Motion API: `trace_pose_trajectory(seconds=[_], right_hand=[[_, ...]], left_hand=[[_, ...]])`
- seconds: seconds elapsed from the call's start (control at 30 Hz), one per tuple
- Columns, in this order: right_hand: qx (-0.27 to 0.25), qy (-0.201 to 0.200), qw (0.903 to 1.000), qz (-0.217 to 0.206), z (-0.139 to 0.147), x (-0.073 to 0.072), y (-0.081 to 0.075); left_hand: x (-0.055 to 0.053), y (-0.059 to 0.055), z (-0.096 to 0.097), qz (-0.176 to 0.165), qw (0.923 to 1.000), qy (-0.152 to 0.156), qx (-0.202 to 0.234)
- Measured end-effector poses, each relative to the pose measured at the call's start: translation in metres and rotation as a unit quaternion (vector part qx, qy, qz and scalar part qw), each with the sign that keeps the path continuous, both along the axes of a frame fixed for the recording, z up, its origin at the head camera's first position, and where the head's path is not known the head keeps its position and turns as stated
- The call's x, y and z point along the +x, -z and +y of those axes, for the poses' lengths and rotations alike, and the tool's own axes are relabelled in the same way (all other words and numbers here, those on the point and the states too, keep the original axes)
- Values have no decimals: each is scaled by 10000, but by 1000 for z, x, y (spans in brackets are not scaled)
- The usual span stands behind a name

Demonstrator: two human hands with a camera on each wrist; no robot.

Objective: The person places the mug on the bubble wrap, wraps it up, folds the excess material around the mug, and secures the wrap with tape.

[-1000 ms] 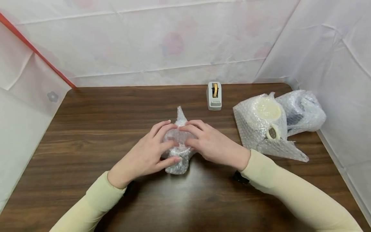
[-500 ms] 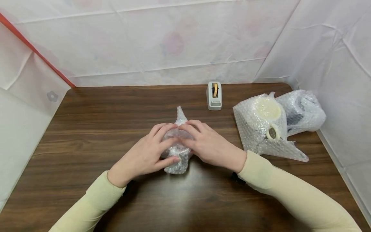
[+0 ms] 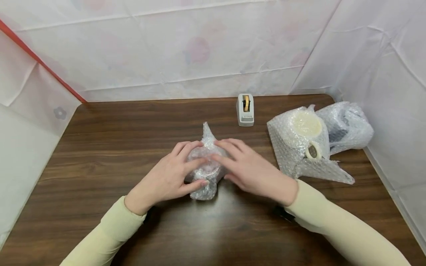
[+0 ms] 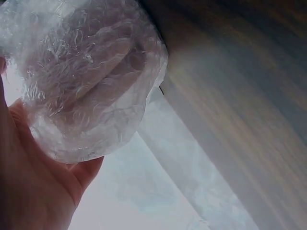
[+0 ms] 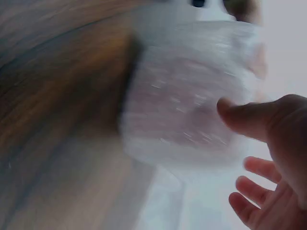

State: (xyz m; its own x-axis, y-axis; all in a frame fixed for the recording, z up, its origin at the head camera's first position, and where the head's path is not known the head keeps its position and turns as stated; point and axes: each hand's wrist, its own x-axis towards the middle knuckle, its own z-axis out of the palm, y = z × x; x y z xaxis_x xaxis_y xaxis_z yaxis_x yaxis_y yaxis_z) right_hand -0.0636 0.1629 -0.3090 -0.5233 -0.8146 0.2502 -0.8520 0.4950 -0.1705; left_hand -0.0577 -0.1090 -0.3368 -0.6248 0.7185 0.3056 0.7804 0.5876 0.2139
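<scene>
A bundle in bubble wrap (image 3: 203, 192) stands on the dark wooden table between the two hands, with a twisted tip of wrap pointing away. Something pinkish shows through the wrap in both wrist views; its kind is hidden. The left hand (image 3: 166, 173) grips the bundle's left side, fingers curved over the top and thumb at the near side. On the other side, the right hand (image 3: 254, 170) has its fingers spread and lightly bent at the wrap. In the blurred right wrist view, the thumb (image 5: 244, 117) overlaps the bubble-wrapped bundle (image 5: 172, 105) while the other fingers are apart from it.
A white tape dispenser (image 3: 245, 111) with a yellowish roll stands toward the back. At the right lies bubble wrap (image 3: 286, 147) around a cream round item (image 3: 306, 125) with a ring-shaped part. Another wrapped bundle (image 3: 351, 127) is beside it, by the white curtain (image 3: 382, 85).
The right hand has drawn back slightly to the right and its thumb has come away from the wrap. The left hand and the bundle stay nearly in place.
</scene>
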Motion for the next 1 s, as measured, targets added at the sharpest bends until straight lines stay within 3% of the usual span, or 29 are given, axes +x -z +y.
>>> trace_pose_trajectory(seconds=[0.17,0.37,0.5,0.6,0.67,0.77,1.0], right_hand=[[-493,374,9981,-31,49,20,-20],[-789,905,9926,190,106,54,-12],[-966,1552,9800,787,136,73,-6],[-642,2205,9672,1084,155,83,-4],[-298,2521,9604,1148,163,83,0],[-90,2674,9581,1023,171,77,9],[-543,2342,9669,854,172,56,26]], left_hand=[[0,-2,2,-58,9999,59,80],[1,-3,4,-90,9999,78,40],[0,-3,4,-127,9998,97,90],[0,-3,4,-138,9997,95,155],[0,-3,3,-147,9997,81,188],[2,-3,2,-172,9996,43,212],[4,-2,-2,-245,9994,-16,238]])
